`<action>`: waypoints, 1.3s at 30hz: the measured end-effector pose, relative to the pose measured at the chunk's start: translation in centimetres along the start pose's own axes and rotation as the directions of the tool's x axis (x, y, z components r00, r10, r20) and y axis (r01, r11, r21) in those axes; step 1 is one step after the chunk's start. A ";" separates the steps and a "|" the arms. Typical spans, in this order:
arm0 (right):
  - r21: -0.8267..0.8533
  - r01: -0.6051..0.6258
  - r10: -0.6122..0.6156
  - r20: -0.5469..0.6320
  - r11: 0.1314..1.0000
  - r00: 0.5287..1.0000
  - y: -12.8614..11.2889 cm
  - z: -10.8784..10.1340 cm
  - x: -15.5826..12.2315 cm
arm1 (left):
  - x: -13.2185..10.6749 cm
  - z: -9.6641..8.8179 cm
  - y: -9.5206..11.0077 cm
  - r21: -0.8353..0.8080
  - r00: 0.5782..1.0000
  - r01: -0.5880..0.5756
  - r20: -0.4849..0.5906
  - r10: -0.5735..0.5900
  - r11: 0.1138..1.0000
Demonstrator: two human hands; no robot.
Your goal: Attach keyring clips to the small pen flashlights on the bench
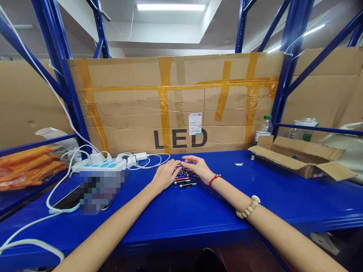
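A small pile of pen-shaped pieces, dark, red and blue with silver ends, lies on the blue shelf top between my hands. My left hand rests palm down at the pile's left side, its fingers stretched forward and partly over the pieces. From the right, my right hand reaches over the far part of the pile with its fingers extended leftward and the thumb side up. The fingertips of both hands come close together above the pieces. Neither hand visibly grips a piece, though the far part of the pile is hidden behind them.
A white power strip with chargers and cables sits at the left, beside a phone. An open cardboard box and a bottle stand at the right. A taped cardboard panel closes the back between blue posts.
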State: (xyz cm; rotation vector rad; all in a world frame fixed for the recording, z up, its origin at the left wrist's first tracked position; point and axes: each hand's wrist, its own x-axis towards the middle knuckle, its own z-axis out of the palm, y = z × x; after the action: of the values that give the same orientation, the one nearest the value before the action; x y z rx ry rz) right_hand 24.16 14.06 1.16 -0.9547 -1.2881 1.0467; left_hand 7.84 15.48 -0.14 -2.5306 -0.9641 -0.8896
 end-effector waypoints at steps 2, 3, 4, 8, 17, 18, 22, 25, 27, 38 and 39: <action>-0.004 -0.005 0.005 0.001 1.000 1.000 0.0 0.0 0.0 | 0.1 0.0 0.0 0.007 1.000 -0.008 0.001 0.008 1.000; -0.006 -0.005 0.005 0.001 1.000 1.000 0.0 0.0 0.0 | 0.1 0.0 0.0 0.015 1.000 -0.011 -0.001 0.011 1.000; -0.007 -0.004 0.004 0.001 1.000 1.000 0.0 0.0 0.1 | 0.1 0.0 0.0 0.025 1.000 -0.014 -0.004 0.014 1.000; -0.017 0.005 -0.005 0.003 1.000 1.000 0.1 0.0 0.0 | 0.1 0.1 -0.1 0.056 1.000 -0.023 -0.013 0.023 0.998; -0.150 0.125 -0.109 0.110 0.981 0.988 0.4 -0.1 0.0 | 0.0 0.4 -0.4 0.028 1.000 0.023 0.001 -0.023 0.999; -0.180 0.159 -0.137 0.129 0.971 0.982 0.5 -0.1 0.1 | 0.0 0.4 -0.5 0.028 1.000 0.029 0.005 -0.029 0.999; -0.232 0.209 -0.180 0.143 0.950 0.973 0.8 -0.4 0.3 | 0.0 0.3 -0.3 0.042 0.999 0.031 0.014 -0.032 0.999; -0.254 0.204 -0.174 0.138 0.945 0.975 0.8 -0.4 0.3 | 0.0 0.1 -0.1 0.046 1.000 0.025 0.015 -0.026 0.999; -0.257 0.191 -0.163 0.125 0.947 0.979 0.7 -0.4 0.2 | -0.1 -0.1 0.1 0.047 1.000 0.022 0.010 -0.022 0.999; -0.232 0.242 -0.187 0.237 0.942 0.954 -0.5 -0.8 0.3 | -0.3 -0.4 0.9 0.014 0.999 -0.005 -0.034 0.005 1.000; -0.231 0.255 -0.197 0.246 0.939 0.949 -0.5 -0.8 0.5 | -0.3 -0.4 0.9 0.022 1.000 0.006 -0.028 -0.006 1.000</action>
State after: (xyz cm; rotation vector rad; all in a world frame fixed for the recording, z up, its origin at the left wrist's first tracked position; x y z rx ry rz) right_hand 25.01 14.44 1.76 -0.8738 -1.7099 0.8309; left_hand 8.11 14.51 -0.09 -2.4915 -0.9681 -0.9082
